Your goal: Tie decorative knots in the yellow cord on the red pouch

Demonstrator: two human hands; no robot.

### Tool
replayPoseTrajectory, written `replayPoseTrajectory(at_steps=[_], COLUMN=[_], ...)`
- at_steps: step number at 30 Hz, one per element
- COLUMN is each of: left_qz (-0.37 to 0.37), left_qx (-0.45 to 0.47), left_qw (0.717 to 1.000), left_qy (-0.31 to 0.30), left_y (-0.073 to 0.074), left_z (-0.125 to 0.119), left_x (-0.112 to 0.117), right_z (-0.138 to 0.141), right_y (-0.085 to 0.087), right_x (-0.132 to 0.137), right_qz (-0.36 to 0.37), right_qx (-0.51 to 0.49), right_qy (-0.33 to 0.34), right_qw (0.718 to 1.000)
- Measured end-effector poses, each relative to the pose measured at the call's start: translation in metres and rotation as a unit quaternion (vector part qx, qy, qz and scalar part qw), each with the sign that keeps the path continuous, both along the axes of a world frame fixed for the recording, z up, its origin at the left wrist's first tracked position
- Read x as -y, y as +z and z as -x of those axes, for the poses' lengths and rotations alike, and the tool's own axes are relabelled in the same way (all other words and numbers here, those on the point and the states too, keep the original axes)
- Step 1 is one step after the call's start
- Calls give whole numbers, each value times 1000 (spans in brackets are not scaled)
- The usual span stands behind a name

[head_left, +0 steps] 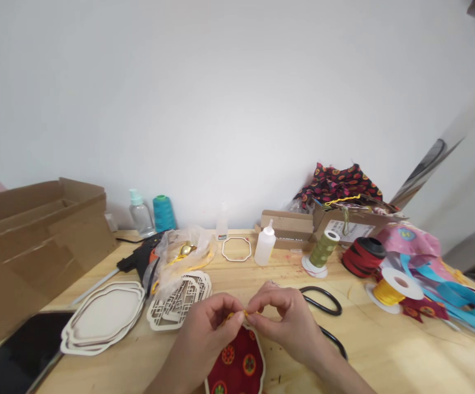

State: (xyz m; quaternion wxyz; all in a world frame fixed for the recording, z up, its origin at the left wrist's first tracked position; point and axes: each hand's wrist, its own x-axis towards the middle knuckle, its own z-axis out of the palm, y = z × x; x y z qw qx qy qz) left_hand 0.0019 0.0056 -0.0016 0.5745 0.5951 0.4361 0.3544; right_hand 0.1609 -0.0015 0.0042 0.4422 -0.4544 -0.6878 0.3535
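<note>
Both hands meet at the top of a frame-shaped panel (243, 364) covered in dark red patterned fabric with a pale scalloped rim. My left hand (216, 323) pinches a thin yellow cord (244, 313) between thumb and forefinger. From the other side, my right hand (284, 317) pinches the same cord, its fingertips almost touching the left ones. The cord's lower part is partly hidden by the fingers. Just right of my right hand lie scissors with black loop handles (331, 301); their blades are hidden behind the hand and forearm.
On the left are a cardboard box (36, 246), a dark flat device (19, 350), stacked pale wooden panels (106, 314) and lattice cutouts (166, 317). A white squeeze bottle (265, 246) stands at the back. Rightward are green thread (325, 249), red thread (360, 260), a yellow cord spool (389, 290) and blue ribbon (463, 301).
</note>
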Motion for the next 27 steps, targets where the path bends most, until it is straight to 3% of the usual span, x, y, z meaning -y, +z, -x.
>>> replayPoseTrajectory(at_steps=[7, 17, 27], left_qz=[8, -5, -26], left_qx=[-7, -6, -40], left_qw=[1000, 1000, 999], left_qy=[16, 10, -8], left_y=[-3, -2, 5], left_z=[-1, 1, 3], left_x=[3, 4, 2], right_z=[1, 3, 3], right_y=[-1, 2, 1], right_x=[-1, 0, 2], right_qz=[-59, -293, -305], right_qx=[9, 52, 60], right_qy=[9, 1, 28], right_qw=[998, 955, 950])
